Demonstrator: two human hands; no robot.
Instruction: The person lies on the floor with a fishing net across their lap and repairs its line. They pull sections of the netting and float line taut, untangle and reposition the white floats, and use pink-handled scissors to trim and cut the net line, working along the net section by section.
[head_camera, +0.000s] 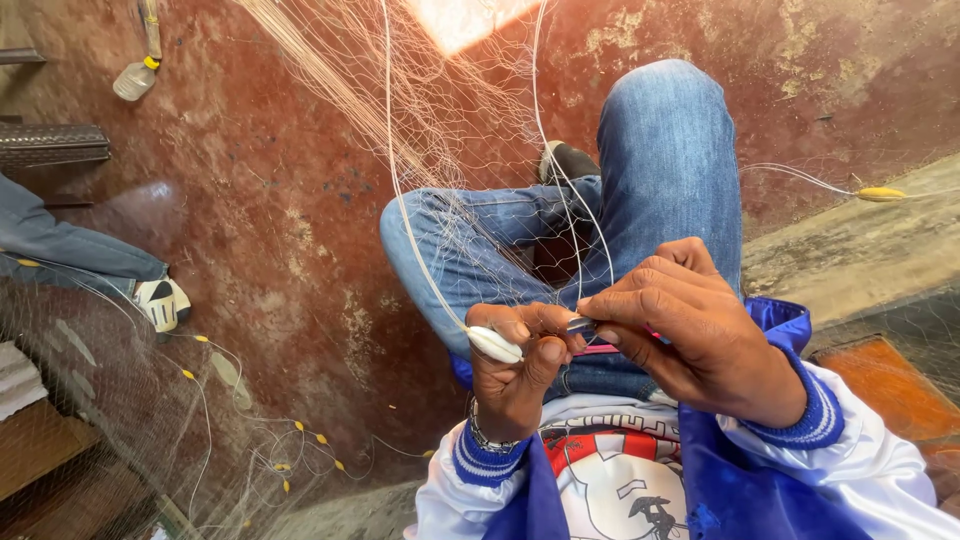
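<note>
I sit with my knees up in blue jeans, a fine pale fishing net (440, 110) draped over my legs. My left hand (515, 370) is closed around a white oval float (494, 344) strung on the net's cord (400, 190). My right hand (690, 330) pinches a small dark tool (581, 324) against the left thumb, with a thin pink strip (600, 349) showing under the fingers. The two hands touch over my lap.
More net with small yellow floats (300, 428) lies heaped on the reddish floor at lower left. Another person's leg and white shoe (160, 300) reach in from the left. A plastic bottle (135, 80) lies at upper left. A yellow float (880, 194) hangs at right.
</note>
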